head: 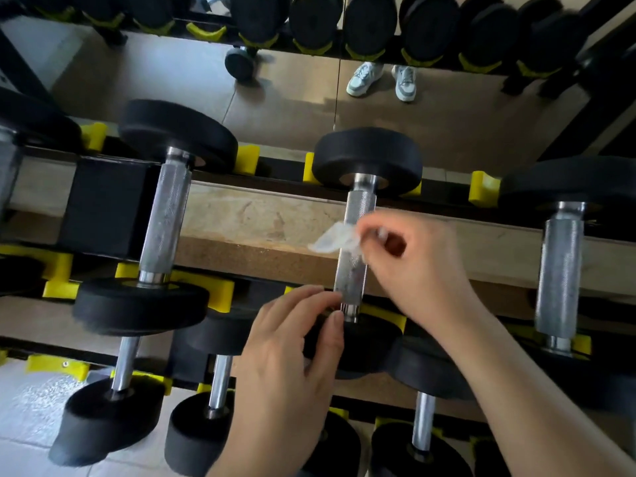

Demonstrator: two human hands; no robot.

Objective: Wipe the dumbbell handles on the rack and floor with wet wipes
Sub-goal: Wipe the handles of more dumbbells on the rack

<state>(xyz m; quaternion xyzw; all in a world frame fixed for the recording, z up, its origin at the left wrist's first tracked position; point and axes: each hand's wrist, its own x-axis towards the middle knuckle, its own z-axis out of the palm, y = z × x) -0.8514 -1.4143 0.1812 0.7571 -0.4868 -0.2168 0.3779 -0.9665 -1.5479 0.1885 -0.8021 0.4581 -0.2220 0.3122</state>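
I'm looking straight down on the rack [444, 187], the middle dumbbell [368, 160] dead centre, lying in its yellow cradles [246, 160] with one black head far from me and one near. My right hand [413, 270] comes in from the right, fingers curled, pinching the wipe [332, 241] between thumb and fingertips. The wipe is a small crumpled white wad, pressed on the left face of the handle [359, 204] about halfway along, a loose corner sticking out to the left. It is blurred, so I can't read its folds.

My left hand [289, 356] is lower, reaching up from the bottom edge. Its fingers are nearly straight and laid over the near head [371, 342], forefinger and thumb tips touching the handle's near end by the collar. It holds nothing.

The bare knurled steel shows above and below the wipe. To the left sits a bigger dumbbell [165, 218] on the same tier, and another [561, 270] lies to the right, both apart from my hands. Smaller dumbbells [124, 366] lie on the tier below, partly under my left forearm. Beyond the rack a mirror [292, 108] shows a pair of pale shoes [364, 79] and a second row of black heads. Pale floor tile [27, 407] shows bottom left.
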